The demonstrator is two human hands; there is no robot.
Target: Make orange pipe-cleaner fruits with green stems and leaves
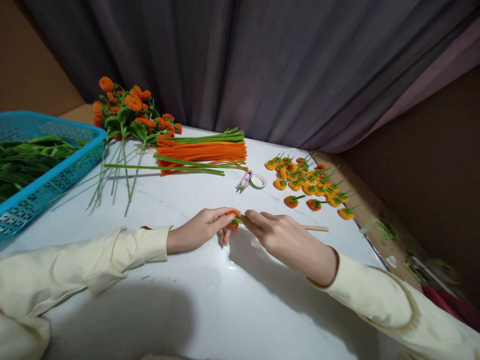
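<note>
My left hand [204,227] pinches a small orange chenille flower head [233,215] with green at its base, above the middle of the table. From the other side, my right hand [277,232] closes its thumb and fingers on the short green stem [237,221] of that flower head. My fingers cover part of both. A thin wooden stick [315,228] lies behind my right hand, its near end hidden. Just beyond my hands are small pink-handled scissors [245,179] and a roll of green tape [258,181].
Several finished orange and yellow flower heads [295,185] lie at the right. Orange chenille stems [202,151] and green chenille stems [225,136] lie at the back. Left of them are a bunch of orange flowers [133,103] and a blue basket [56,176] of green leaves [33,157].
</note>
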